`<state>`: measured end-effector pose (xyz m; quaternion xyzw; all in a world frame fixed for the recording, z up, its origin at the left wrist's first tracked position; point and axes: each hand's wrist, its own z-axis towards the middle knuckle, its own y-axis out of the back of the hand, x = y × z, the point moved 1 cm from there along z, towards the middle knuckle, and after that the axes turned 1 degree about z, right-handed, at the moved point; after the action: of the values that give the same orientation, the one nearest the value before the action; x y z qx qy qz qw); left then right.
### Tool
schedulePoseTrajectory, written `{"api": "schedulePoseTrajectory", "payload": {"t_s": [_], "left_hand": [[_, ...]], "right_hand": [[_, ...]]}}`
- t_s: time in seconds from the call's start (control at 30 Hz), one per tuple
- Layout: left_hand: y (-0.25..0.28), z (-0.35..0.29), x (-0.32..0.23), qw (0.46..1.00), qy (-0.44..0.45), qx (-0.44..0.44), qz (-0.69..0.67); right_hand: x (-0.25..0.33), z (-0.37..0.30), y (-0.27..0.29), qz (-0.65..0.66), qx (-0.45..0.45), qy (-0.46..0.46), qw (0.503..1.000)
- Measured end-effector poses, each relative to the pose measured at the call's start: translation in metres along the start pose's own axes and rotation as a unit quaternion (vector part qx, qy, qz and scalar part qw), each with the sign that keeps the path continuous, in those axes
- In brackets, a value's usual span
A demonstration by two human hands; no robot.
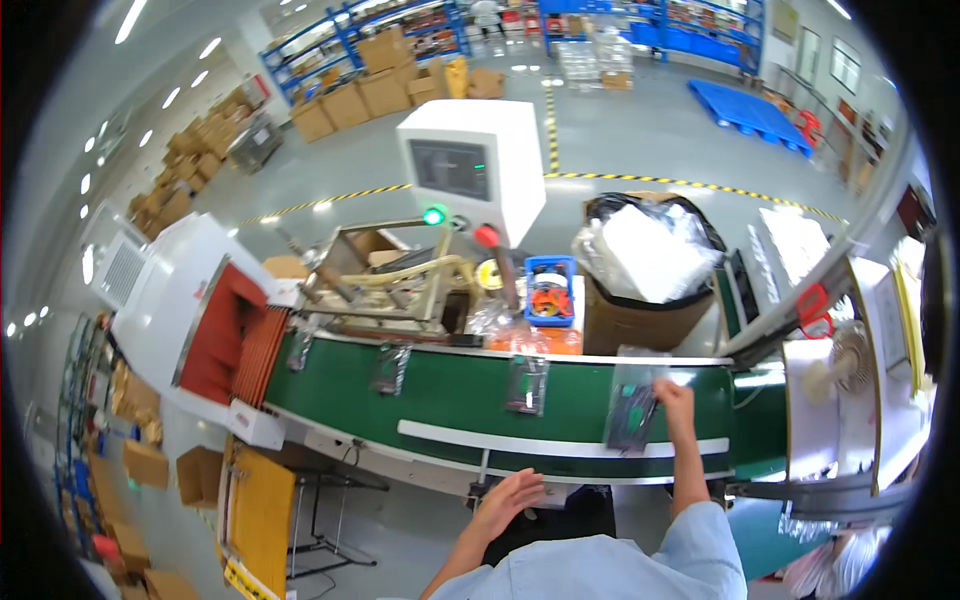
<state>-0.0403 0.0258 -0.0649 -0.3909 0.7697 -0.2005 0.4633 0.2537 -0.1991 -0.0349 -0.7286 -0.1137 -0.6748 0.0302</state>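
Observation:
My right hand [675,405] reaches over the green conveyor belt [460,385], its fingers pinched at the right edge of a clear plastic bag [632,405]. Inside that bag lies a flat dark item with some green on it. Farther left on the belt lie more clear bags of dark contents: one bag [527,384] near the middle, another bag [391,368] beyond it and one bag [300,350] by the machine mouth. My left hand [510,500] hovers at the belt's near edge, fingers stretched out, holding nothing.
A white machine with red curtain strips [240,335] stands at the belt's left end. Behind the belt are a white control box [475,165], a blue bin [550,290] and a lined carton [650,325] of white wrapping. A white rail [560,440] runs along the belt.

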Motion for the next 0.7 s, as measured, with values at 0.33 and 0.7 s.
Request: {"api": "schedulePoseTrajectory", "payload": {"t_s": [0.33, 0.7], "left_hand": [[-0.014, -0.006, 0.037, 0.993, 0.076, -0.063, -0.063], [-0.026, -0.045, 0.024, 0.993, 0.046, -0.101, -0.030]], "right_hand": [[-0.144, 0.112, 0.117, -0.181, -0.203, -0.027, 0.962], [-0.104, 0.072, 0.036, -0.330, -0.333, 0.084, 0.879]]}}
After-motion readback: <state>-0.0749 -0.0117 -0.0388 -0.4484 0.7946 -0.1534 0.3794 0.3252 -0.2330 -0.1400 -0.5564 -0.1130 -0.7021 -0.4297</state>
